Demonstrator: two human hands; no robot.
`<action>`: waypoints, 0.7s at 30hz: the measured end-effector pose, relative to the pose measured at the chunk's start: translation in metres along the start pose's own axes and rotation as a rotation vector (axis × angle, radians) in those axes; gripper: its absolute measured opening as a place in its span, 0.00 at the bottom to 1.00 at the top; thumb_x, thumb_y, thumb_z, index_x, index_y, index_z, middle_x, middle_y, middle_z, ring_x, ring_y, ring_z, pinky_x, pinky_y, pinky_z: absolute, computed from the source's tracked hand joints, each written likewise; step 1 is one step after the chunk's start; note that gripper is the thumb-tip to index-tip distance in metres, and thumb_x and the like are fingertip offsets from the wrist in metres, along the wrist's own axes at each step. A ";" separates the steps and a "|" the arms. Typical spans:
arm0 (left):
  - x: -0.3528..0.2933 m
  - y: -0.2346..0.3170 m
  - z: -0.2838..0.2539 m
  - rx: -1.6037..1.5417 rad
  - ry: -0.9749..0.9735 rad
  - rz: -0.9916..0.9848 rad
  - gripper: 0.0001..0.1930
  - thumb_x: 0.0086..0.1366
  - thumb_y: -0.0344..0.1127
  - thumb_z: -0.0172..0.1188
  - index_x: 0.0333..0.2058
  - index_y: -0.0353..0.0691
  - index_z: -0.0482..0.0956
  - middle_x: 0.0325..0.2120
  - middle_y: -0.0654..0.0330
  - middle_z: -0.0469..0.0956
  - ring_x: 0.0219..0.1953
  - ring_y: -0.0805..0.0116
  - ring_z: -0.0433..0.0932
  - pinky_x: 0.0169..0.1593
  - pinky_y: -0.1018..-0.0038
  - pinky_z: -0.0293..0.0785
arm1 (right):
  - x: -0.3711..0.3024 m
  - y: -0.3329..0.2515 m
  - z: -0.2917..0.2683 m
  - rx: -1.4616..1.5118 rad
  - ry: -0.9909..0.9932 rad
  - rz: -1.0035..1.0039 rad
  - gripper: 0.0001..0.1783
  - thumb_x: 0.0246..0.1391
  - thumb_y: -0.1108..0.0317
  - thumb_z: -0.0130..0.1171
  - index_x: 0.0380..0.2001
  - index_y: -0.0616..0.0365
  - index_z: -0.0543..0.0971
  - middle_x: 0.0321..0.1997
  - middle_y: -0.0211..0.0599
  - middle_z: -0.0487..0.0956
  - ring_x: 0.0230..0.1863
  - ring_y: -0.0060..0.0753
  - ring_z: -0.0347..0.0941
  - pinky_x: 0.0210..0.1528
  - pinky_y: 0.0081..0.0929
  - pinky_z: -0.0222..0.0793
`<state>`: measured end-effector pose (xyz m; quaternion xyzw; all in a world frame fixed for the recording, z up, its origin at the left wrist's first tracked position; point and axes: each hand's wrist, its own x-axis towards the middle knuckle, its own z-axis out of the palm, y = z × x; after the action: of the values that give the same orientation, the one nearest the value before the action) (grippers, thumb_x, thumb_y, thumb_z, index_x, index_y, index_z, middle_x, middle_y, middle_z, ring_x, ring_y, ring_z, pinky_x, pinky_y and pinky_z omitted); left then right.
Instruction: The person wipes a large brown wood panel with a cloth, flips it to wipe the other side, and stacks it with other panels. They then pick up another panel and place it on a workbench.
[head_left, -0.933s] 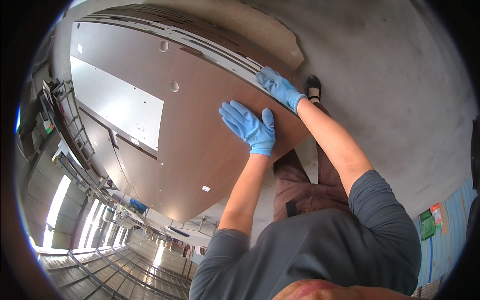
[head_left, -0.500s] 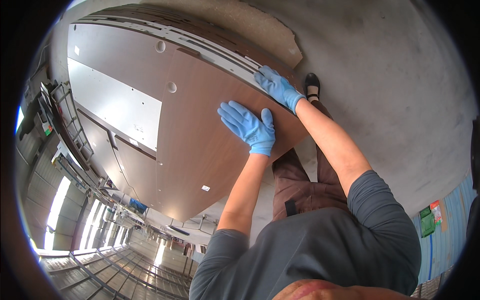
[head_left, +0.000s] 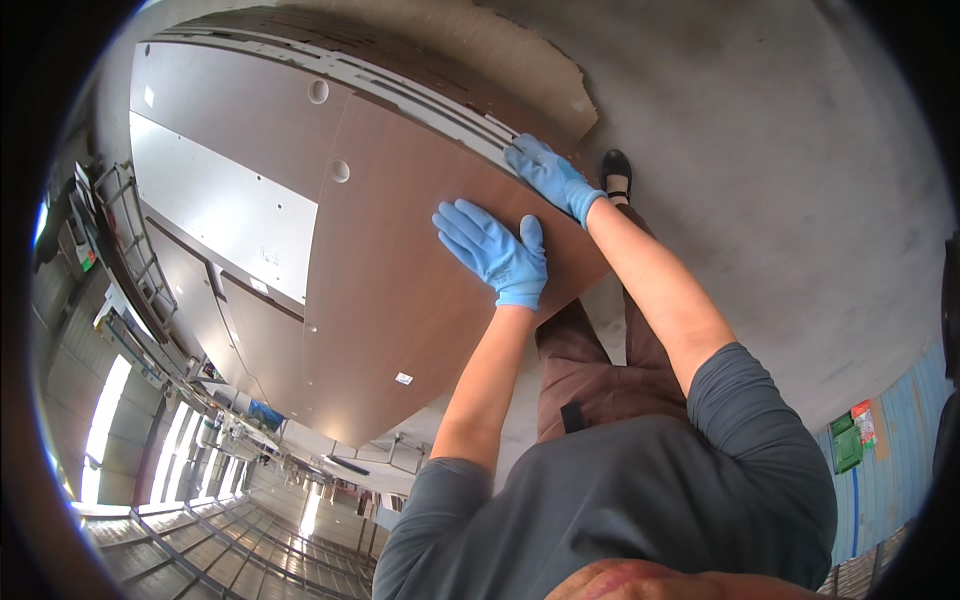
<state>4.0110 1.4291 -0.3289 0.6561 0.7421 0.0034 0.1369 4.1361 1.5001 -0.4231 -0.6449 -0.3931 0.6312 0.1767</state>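
My left hand (head_left: 491,250), in a blue work glove, lies flat on the face of a large brown wood-look panel (head_left: 385,250). Its fingers stretch out toward the far left and the thumb stands apart. Over the panel's long right edge rests my right hand (head_left: 553,178), also gloved in blue, its fingers extended along the edges of the stacked boards (head_left: 440,118); part of its underside is hidden. A small white label (head_left: 403,379) sticks to the panel near its lower end. Beyond a seam, a round hole (head_left: 341,172) and a pale white board (head_left: 225,205) show.
Grey concrete floor (head_left: 740,180) spreads to the right, with a torn brown sheet (head_left: 540,75) lying beyond the stack. A metal rack (head_left: 140,235) stands at the left. A green container (head_left: 847,447) sits by a blue corrugated wall (head_left: 895,440) at the lower right.
The whole picture has shifted slightly left. Both hands keep practically the same places on the panel and its edge.
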 end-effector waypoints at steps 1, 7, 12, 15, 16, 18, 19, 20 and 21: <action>0.000 0.000 0.000 -0.003 0.004 0.002 0.56 0.71 0.69 0.47 0.77 0.23 0.43 0.78 0.30 0.41 0.81 0.31 0.36 0.80 0.43 0.30 | -0.001 -0.002 -0.001 0.001 -0.012 0.025 0.38 0.70 0.30 0.45 0.65 0.49 0.74 0.71 0.52 0.74 0.73 0.59 0.68 0.74 0.49 0.62; -0.001 -0.002 0.002 0.004 0.024 0.013 0.55 0.72 0.67 0.48 0.77 0.25 0.42 0.79 0.31 0.40 0.81 0.31 0.37 0.80 0.43 0.31 | -0.002 -0.004 0.001 -0.001 0.130 -0.063 0.38 0.70 0.32 0.48 0.64 0.52 0.75 0.70 0.53 0.74 0.72 0.60 0.68 0.74 0.48 0.62; -0.003 -0.004 0.005 -0.002 0.046 0.037 0.54 0.73 0.67 0.48 0.78 0.26 0.42 0.79 0.32 0.40 0.81 0.32 0.38 0.80 0.43 0.32 | -0.003 -0.001 -0.001 0.058 0.162 -0.130 0.36 0.72 0.36 0.45 0.62 0.55 0.76 0.69 0.53 0.75 0.71 0.59 0.68 0.73 0.47 0.64; -0.003 -0.004 0.005 -0.047 0.060 0.040 0.55 0.73 0.72 0.44 0.77 0.26 0.43 0.78 0.31 0.41 0.80 0.29 0.39 0.79 0.40 0.32 | -0.008 -0.007 -0.006 0.015 0.025 -0.119 0.33 0.73 0.39 0.45 0.63 0.56 0.75 0.68 0.52 0.74 0.70 0.59 0.69 0.71 0.45 0.66; -0.003 -0.004 0.005 -0.045 0.064 0.042 0.55 0.73 0.72 0.45 0.77 0.26 0.43 0.79 0.31 0.41 0.80 0.29 0.38 0.79 0.39 0.32 | -0.010 -0.011 -0.006 0.004 0.033 -0.115 0.33 0.74 0.40 0.46 0.62 0.56 0.75 0.68 0.52 0.75 0.70 0.59 0.69 0.70 0.45 0.67; -0.003 -0.004 0.005 -0.049 0.071 0.047 0.55 0.73 0.72 0.45 0.78 0.27 0.42 0.79 0.31 0.41 0.80 0.29 0.38 0.79 0.39 0.33 | -0.015 -0.018 -0.006 0.018 0.090 -0.058 0.31 0.74 0.40 0.46 0.62 0.55 0.76 0.67 0.51 0.75 0.69 0.59 0.70 0.70 0.46 0.67; -0.003 -0.004 0.005 -0.043 0.064 0.042 0.55 0.73 0.72 0.45 0.78 0.27 0.42 0.79 0.31 0.41 0.80 0.29 0.38 0.79 0.39 0.32 | -0.017 -0.021 -0.007 0.009 0.138 -0.095 0.31 0.74 0.40 0.46 0.61 0.55 0.76 0.67 0.51 0.75 0.69 0.59 0.70 0.70 0.46 0.67; -0.003 -0.004 0.005 -0.046 0.055 0.037 0.55 0.73 0.72 0.45 0.78 0.27 0.42 0.79 0.31 0.41 0.80 0.29 0.38 0.79 0.39 0.32 | -0.019 -0.023 -0.007 -0.008 0.163 -0.114 0.31 0.74 0.40 0.46 0.60 0.55 0.76 0.67 0.50 0.75 0.69 0.59 0.70 0.70 0.46 0.67; -0.003 -0.005 0.005 -0.050 0.048 0.034 0.55 0.73 0.72 0.45 0.78 0.27 0.42 0.79 0.31 0.41 0.80 0.29 0.38 0.79 0.39 0.32 | -0.020 -0.025 -0.007 -0.027 0.176 -0.113 0.30 0.74 0.40 0.46 0.60 0.55 0.76 0.66 0.50 0.75 0.69 0.59 0.70 0.69 0.46 0.67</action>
<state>4.0078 1.4247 -0.3335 0.6646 0.7338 0.0400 0.1352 4.1381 1.5031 -0.3901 -0.6769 -0.4201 0.5559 0.2372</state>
